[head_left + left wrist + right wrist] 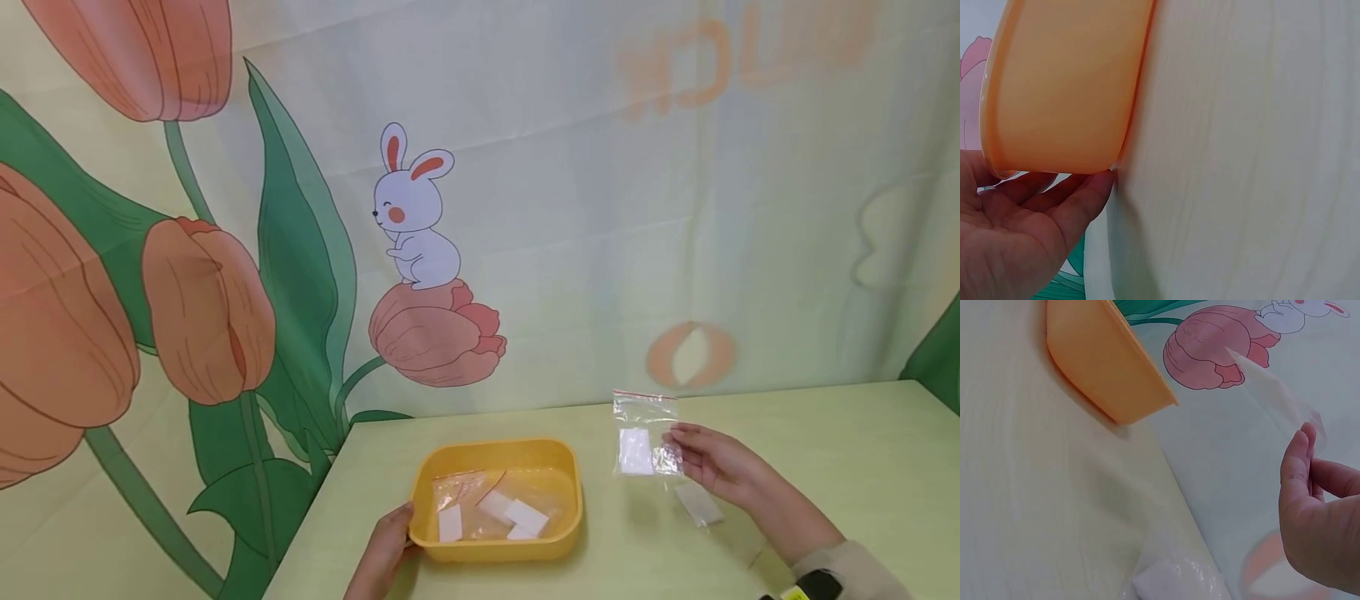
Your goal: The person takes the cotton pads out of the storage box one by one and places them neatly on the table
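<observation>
My right hand (723,467) pinches the lower right edge of a clear zip bag (643,412) between thumb and fingers, held up above the table. The bag has a red strip along its top and a white rectangular piece inside; in the right wrist view the bag (1275,400) appears nearly edge-on. My left hand (390,533) grips the left end of a yellow plastic basin (573,492), thumb by the rim and fingers (1085,200) against its outer wall. Inside the basin lie several clear bags (487,504) with white pieces.
Below my right hand another clear bag (699,505) with a white piece lies on the pale table (825,450). Behind the table hangs a cloth (562,250) printed with tulips and a rabbit.
</observation>
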Demonstrator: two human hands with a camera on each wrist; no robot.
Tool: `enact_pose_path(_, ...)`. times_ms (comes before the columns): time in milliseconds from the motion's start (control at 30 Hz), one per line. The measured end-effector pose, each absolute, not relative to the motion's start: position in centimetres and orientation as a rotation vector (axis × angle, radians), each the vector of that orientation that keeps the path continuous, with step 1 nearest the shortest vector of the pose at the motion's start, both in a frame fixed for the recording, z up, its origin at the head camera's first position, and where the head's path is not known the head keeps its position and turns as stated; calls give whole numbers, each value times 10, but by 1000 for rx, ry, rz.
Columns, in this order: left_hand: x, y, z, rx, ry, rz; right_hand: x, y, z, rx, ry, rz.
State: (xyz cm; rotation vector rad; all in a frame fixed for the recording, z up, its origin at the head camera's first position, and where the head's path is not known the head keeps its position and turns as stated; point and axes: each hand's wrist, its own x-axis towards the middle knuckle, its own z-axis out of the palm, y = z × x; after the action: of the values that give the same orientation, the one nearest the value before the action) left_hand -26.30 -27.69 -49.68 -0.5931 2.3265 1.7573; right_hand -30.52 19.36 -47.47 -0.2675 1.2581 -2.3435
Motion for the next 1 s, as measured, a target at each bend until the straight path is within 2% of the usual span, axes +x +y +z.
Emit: enact_pose_path(1000,-263,-276,-499,-573,2346,1759,-276,287,-526,-319,1171,-2295)
